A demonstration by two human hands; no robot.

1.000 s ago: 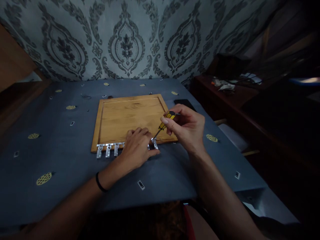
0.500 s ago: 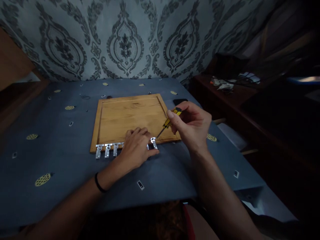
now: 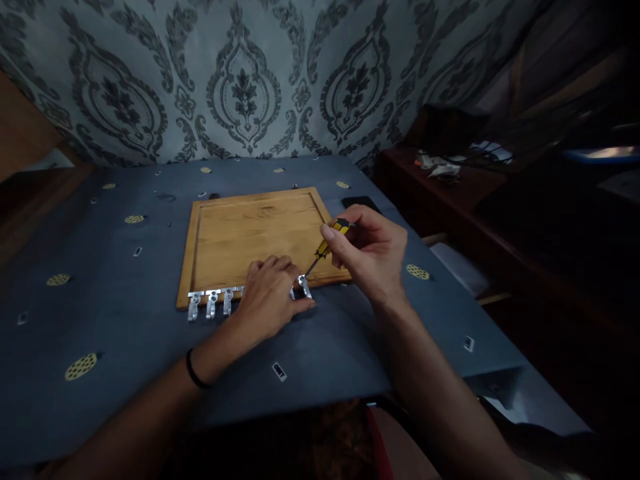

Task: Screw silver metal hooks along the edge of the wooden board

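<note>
A square wooden board (image 3: 250, 233) lies on a blue-grey table (image 3: 125, 320). A row of small silver metal brackets (image 3: 210, 301) lines its near edge. My left hand (image 3: 273, 293) rests palm down over the brackets near the middle, fingers curled and pressing on them. The fingers of my right hand (image 3: 373, 250) are closed round a yellow-and-black screwdriver (image 3: 330, 241). Its tip points down-left onto the rightmost bracket (image 3: 303, 285), just beside my left fingertips.
A black phone-like slab (image 3: 361, 202) lies beyond the board's right corner. Yellow perforated discs (image 3: 80, 366) and small labels dot the table. A dark wooden sideboard (image 3: 450, 200) with clutter stands to the right. Patterned wallpaper rises behind the table.
My right hand swung the screwdriver handle out to the right, then back left. The tip stayed at the rightmost bracket. My left hand kept its place over the brackets.
</note>
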